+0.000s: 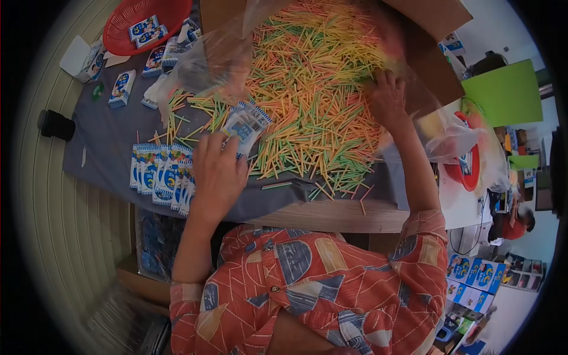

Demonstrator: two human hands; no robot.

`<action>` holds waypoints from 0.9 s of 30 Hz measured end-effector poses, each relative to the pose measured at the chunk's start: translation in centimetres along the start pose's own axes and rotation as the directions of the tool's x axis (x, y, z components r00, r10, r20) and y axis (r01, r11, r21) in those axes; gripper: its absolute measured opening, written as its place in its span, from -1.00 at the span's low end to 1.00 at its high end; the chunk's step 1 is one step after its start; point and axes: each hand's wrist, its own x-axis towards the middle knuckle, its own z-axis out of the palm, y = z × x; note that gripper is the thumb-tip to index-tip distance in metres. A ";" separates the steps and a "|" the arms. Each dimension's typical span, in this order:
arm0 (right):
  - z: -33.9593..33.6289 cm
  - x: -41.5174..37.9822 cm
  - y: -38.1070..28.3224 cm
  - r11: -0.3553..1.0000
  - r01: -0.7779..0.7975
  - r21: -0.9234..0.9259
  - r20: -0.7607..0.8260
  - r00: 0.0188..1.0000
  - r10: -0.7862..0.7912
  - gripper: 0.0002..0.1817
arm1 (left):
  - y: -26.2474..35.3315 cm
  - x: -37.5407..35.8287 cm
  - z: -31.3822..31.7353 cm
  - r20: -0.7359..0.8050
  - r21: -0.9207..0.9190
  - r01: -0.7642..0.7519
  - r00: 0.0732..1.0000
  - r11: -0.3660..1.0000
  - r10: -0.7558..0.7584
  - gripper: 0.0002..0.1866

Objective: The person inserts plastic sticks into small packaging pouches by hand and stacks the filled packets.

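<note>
A large heap of thin pastel sticks [319,94], pink, orange, yellow and green, spreads over the table. My left hand [218,168] is at the heap's near left side, its fingers bent over the lower edge of a small blue-and-white packet [247,125] with a barcode. Left of that hand, several similar packets [163,174] lie overlapping in a row. My right hand [388,97] reaches to the right side of the heap with its fingers curled in among the sticks. What its fingertips hold, if anything, is hidden.
Clear plastic sheeting [216,62] and cardboard flaps [435,71] border the heap. A red basket [127,23] with small boxes stands at the far left, near a white box [122,89]. Another red basket [470,157] is at the right. A person [519,223] is in the background.
</note>
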 end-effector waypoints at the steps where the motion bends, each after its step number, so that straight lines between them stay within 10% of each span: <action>1: 0.7 0.3 0.1 0.997 0.027 -0.072 0.012 1.000 -0.027 -0.77 | -0.6 1.3 2.1 0.073 0.033 -0.003 0.997 0.999 0.001 -0.67; 9: 1.5 0.2 0.1 0.990 -0.124 0.071 -0.182 0.974 0.136 -0.71 | -0.5 1.4 6.9 0.162 0.305 -0.141 0.982 0.942 0.095 -0.83; 13: 0.5 -0.3 0.5 0.884 -0.245 0.398 -0.157 0.931 0.329 -0.74 | -1.2 1.7 6.8 -0.033 0.068 -0.123 0.992 0.990 0.125 -0.91; 17: 0.4 0.9 -1.1 0.945 -0.134 0.298 -0.284 0.933 0.222 -0.68 | -0.7 2.5 5.8 -0.086 -0.112 -0.021 0.996 0.993 0.012 -0.92; 19: -0.2 1.4 -2.2 0.958 -0.259 0.121 0.211 0.950 0.230 -0.76 | -1.0 2.7 5.9 -0.067 -0.112 -0.006 0.998 0.994 -0.002 -0.91; 23: 0.8 1.7 -1.8 0.966 -0.233 0.115 0.188 0.960 0.209 -0.71 | -1.4 2.9 5.8 -0.167 -0.065 -0.078 0.984 0.995 0.066 -0.92; 27: 0.8 1.5 -1.4 0.997 -0.072 0.033 -0.278 0.957 0.079 -0.38 | -1.8 1.3 7.6 -0.068 0.084 -0.062 0.995 0.995 0.068 -0.98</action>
